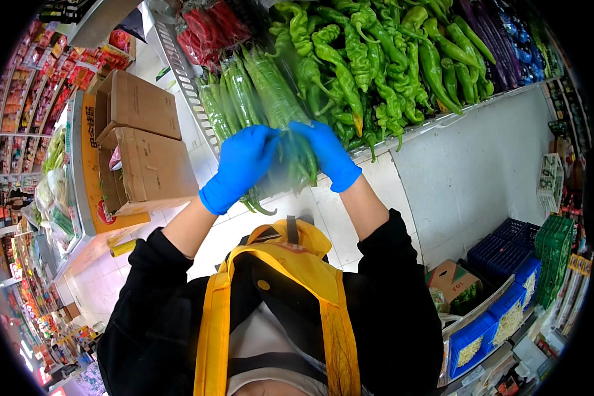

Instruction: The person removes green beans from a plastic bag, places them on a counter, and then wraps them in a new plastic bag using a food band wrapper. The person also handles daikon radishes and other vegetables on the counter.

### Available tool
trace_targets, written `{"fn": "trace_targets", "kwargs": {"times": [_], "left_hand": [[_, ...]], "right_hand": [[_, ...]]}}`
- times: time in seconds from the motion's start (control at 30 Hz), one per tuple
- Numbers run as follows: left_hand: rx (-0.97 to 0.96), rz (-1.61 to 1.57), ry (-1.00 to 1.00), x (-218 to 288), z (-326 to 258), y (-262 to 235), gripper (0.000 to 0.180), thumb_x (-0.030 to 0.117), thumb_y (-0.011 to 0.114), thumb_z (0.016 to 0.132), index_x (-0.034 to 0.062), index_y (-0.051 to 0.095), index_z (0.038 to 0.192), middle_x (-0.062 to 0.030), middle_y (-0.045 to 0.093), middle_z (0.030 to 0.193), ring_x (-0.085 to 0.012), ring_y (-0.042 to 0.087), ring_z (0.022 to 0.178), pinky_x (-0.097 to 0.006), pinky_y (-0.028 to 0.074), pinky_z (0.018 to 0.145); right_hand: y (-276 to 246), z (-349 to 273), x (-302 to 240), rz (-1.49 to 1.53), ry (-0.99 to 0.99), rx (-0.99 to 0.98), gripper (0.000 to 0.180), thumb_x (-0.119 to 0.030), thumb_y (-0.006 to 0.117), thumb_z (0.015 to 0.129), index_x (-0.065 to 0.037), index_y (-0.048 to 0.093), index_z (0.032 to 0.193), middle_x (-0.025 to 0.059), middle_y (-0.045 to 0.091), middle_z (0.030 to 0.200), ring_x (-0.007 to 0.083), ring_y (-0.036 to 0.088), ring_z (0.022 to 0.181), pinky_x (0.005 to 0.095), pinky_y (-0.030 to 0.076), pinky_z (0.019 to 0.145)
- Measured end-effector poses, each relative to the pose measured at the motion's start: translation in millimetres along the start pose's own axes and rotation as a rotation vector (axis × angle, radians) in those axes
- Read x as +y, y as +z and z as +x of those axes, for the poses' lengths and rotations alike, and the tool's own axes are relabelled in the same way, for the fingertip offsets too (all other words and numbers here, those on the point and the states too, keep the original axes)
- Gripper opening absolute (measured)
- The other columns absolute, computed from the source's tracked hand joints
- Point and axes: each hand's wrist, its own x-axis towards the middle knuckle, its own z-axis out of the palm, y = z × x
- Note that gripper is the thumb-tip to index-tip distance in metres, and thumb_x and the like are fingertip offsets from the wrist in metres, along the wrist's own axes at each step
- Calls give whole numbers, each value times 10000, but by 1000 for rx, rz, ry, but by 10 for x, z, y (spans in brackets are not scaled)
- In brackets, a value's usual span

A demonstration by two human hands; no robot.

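Note:
Both my hands wear blue gloves and meet at the front edge of a vegetable display. My left hand (241,165) and my right hand (330,157) are closed with fingertips pinching a clear plastic bag (278,177) between them. Long green peppers (305,160) show through the film. Just beyond my hands lie bagged long green peppers (239,89), with bagged red peppers (211,33) behind them. Loose wrinkled green peppers (356,63) are heaped to the right of the bags. One green pepper tip (261,208) pokes out below my left hand.
Cardboard boxes (148,165) stand on a counter at left. Purple eggplants (487,33) fill the display's right end, above a pale panel (468,178). Blue crates (472,346) and green crates (553,254) are stacked at lower right. My yellow apron (290,261) hangs below my hands.

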Motion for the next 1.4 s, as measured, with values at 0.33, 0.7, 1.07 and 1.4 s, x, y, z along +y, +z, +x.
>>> {"fn": "trace_targets", "kwargs": {"times": [0.33, 0.7, 1.07, 1.4], "left_hand": [[-273, -1183, -928, -254, -92, 114, 171, 200, 481, 910, 72, 478, 797, 17, 397, 638, -108, 366, 556, -263, 319, 523], [-126, -1716, -985, -405, -816, -44, 139, 105, 484, 844, 33, 547, 945, -75, 564, 847, -149, 545, 700, -220, 453, 601], [142, -1971, -1065, 76, -759, -447, 415, 251, 405, 904, -5, 429, 1230, -146, 557, 949, -196, 540, 801, -265, 457, 632], [-92, -1954, -1030, -109, -852, -371, 333, 298, 390, 926, 71, 482, 1152, -111, 569, 900, -149, 513, 665, -228, 428, 588]], "right_hand": [[211, 11, -3, -434, -43, 56, 276, -165, 616, 818, 16, 601, 1026, 97, 634, 870, 160, 596, 763, 316, 479, 671], [385, 52, -51, 422, 267, -274, 388, -359, 492, 880, -1, 587, 995, 140, 637, 866, 237, 627, 778, 355, 526, 716], [865, 210, 41, 358, 149, -351, 379, -320, 479, 911, -38, 511, 1161, 145, 573, 1095, 260, 556, 997, 407, 456, 880], [944, 184, 127, 382, 193, -331, 431, -391, 468, 895, -10, 515, 1093, 150, 579, 982, 261, 585, 880, 428, 498, 788]]}}
